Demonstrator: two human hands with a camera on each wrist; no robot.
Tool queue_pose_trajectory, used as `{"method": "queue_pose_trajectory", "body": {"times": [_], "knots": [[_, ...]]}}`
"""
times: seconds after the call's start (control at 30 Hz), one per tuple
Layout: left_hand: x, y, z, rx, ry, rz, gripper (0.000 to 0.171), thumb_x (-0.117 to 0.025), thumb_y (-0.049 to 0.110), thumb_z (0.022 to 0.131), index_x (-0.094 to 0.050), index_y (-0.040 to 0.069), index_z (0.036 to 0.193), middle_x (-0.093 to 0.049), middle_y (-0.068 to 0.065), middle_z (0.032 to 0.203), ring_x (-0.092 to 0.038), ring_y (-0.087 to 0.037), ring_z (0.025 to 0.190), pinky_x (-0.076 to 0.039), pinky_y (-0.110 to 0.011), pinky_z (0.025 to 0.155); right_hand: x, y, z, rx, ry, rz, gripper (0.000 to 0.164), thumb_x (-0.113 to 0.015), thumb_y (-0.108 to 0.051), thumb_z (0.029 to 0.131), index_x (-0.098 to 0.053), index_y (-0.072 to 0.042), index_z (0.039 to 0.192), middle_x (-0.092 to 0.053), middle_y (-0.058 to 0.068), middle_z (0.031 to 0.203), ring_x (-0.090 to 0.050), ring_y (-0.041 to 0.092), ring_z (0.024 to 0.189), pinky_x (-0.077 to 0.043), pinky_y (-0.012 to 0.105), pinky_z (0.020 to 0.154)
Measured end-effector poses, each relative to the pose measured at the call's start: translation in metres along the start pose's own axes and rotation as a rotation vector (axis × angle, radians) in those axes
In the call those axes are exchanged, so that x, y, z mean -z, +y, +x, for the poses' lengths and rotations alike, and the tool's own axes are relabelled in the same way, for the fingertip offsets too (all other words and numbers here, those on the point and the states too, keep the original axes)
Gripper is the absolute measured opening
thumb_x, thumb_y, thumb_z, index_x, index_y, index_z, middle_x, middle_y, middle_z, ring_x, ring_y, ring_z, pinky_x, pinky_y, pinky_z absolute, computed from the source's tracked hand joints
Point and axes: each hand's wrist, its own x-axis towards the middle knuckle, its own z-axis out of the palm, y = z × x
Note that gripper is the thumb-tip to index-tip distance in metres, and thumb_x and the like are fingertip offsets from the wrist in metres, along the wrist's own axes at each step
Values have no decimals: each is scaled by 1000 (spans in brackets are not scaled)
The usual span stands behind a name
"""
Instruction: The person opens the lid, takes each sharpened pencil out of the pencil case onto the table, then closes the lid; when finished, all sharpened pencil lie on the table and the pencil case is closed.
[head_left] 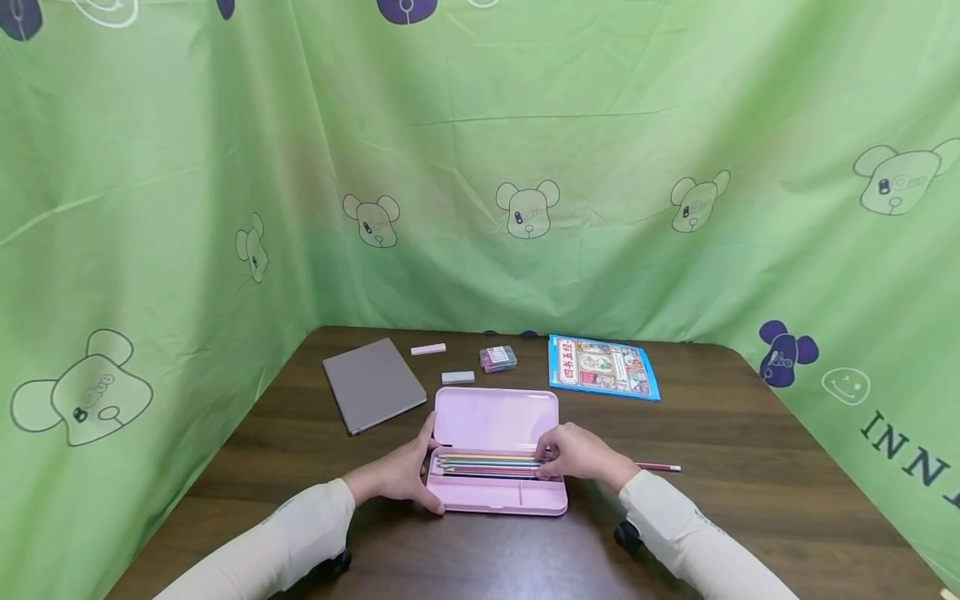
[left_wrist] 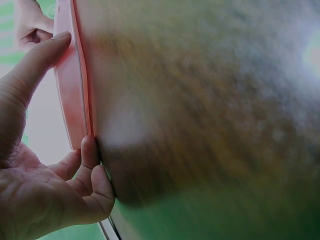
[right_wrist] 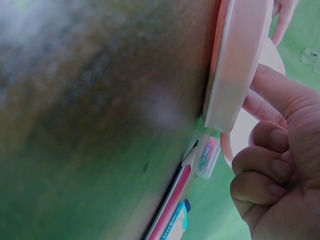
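Observation:
A pink pencil case lies on the table with its lid tipped back. Several coloured pencils lie side by side in its rear compartment. My left hand grips the left end of the case, thumb at the front corner and fingers round the back; the left wrist view shows the thumb on its wall. Reaching in at the right end, my right hand holds pencils by their right ends between thumb and index finger. In the right wrist view those fingertips are hidden behind the case wall, the other fingers curled.
A red pencil lies right of the case. Behind stand a small clear box of coloured pieces, a white block and a pink strip. A grey notebook lies left, a blue-edged booklet right. Green cloth hangs around the table.

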Motion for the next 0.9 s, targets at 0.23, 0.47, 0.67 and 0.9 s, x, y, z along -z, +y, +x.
{"method": "queue_pose_trajectory", "body": {"times": [0.23, 0.47, 0.67, 0.9], "knots": [[0, 0, 0, -6, 6, 2, 137, -88, 31, 58, 13, -3, 144, -47, -17, 133, -56, -21, 102, -42, -41, 92, 1, 0, 1, 29, -26, 27, 12, -77, -23, 74, -70, -14, 79, -57, -10, 65, -46, 6, 59, -39, 22, 55], [0, 0, 0, -6, 4, 5, 136, -87, 31, 59, 13, -3, 144, -46, -18, 133, -56, -21, 101, -42, -41, 92, 0, 3, 3, 120, -35, 54, 9, -73, -15, 78, -65, -11, 74, -49, -10, 61, -40, 1, 56, -35, 19, 53], [0, 1, 0, -16, 5, 2, 136, -88, 30, 58, 12, -6, 143, -47, -17, 132, -55, -22, 102, -43, -41, 91, 2, 3, 1, 163, -34, 18, 7, -68, -14, 83, -66, -11, 78, -53, -9, 64, -42, 0, 57, -39, 19, 55], [1, 1, 0, -14, -9, -11, 135, -87, 29, 59, 12, -5, 144, -44, -18, 133, -54, -22, 104, -42, -40, 92, 10, 1, 0, 126, 11, -4, 5, -67, -16, 84, -69, -12, 85, -62, -8, 75, -48, 4, 63, -43, 21, 60]]}}
